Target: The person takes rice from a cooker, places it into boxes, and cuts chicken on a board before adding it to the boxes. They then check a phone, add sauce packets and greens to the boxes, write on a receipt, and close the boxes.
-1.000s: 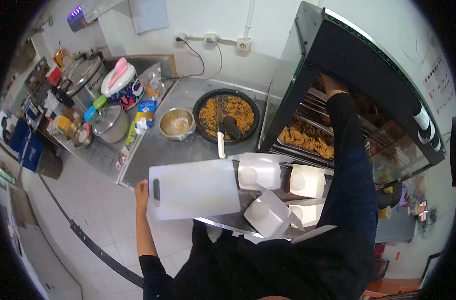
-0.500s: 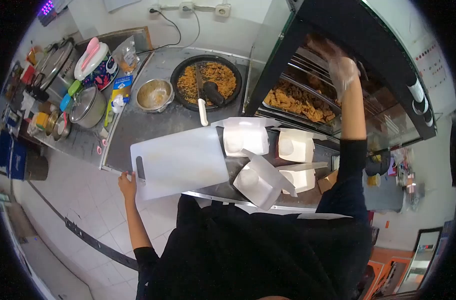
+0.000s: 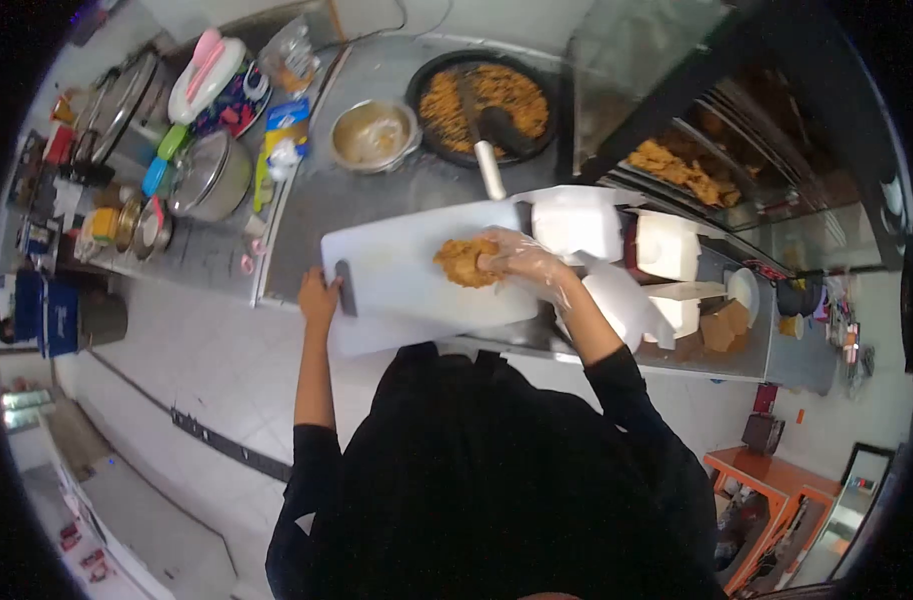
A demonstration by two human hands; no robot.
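My right hand (image 3: 529, 262), in a clear plastic glove, grips a piece of fried chicken (image 3: 463, 262) over the right half of a white cutting board (image 3: 397, 290). My left hand (image 3: 320, 295) holds the board's left edge, just beside its dark handle slot. Right of the board stand open white paper boxes (image 3: 577, 230), one partly behind my right wrist. Behind the board, a knife with a white handle (image 3: 490, 170) and a black tool lie across a round black pan (image 3: 422, 75) of orange-brown crumbs.
A metal bowl (image 3: 374, 136) stands left of the pan. At the back right, a display cabinet holds fried chicken (image 3: 682, 172) on its racks. Pots (image 3: 212, 178), jars and a blue-and-yellow packet (image 3: 288, 125) crowd the left counter. Brown cardboard (image 3: 725, 325) lies at the right.
My right hand has come out of the display cabinet and down to the board, now with a piece of fried chicken. My left hand stays at the board's edge. The camera view has shifted.
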